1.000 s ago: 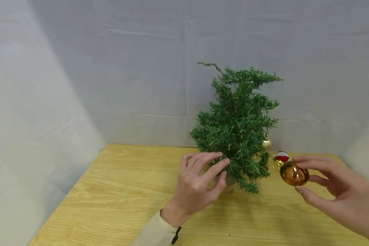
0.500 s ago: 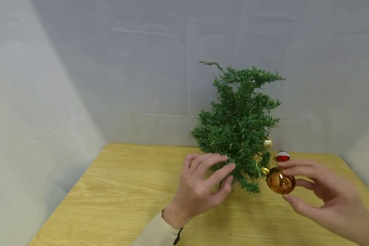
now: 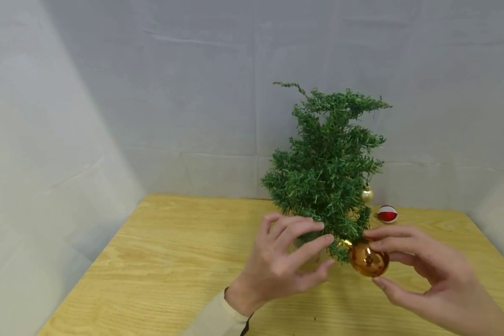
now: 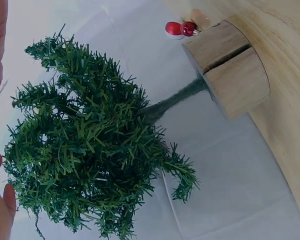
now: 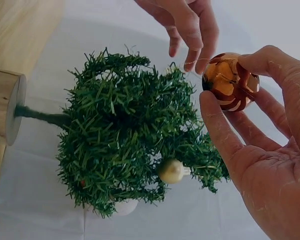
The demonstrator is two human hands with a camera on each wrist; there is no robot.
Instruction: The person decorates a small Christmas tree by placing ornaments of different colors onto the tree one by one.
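Note:
My right hand (image 3: 432, 273) holds a shiny copper-gold Christmas bauble (image 3: 368, 259) between thumb and fingertips, in front of the tree's lower right branches. A thin gold string (image 5: 191, 63) runs from the bauble toward my left hand (image 3: 283, 261). That hand hovers before the lower branches, fingers spread and slightly bent, nothing gripped in it. Between and behind both hands stands a small artificial Christmas tree (image 3: 327, 163). Its green stem rises from a round wooden base (image 4: 235, 70), seen sideways in the left wrist view.
A small pale gold bauble (image 3: 366, 194) hangs at the tree's right side. Behind the right hand is a red and white bauble (image 3: 387, 213). The wooden table (image 3: 164, 261) ends against a pale cloth backdrop (image 3: 193, 93).
My right hand has carried the copper-gold bauble left and down, close to the left hand. The left hand has shifted slightly right, its thumb and index finger wider apart.

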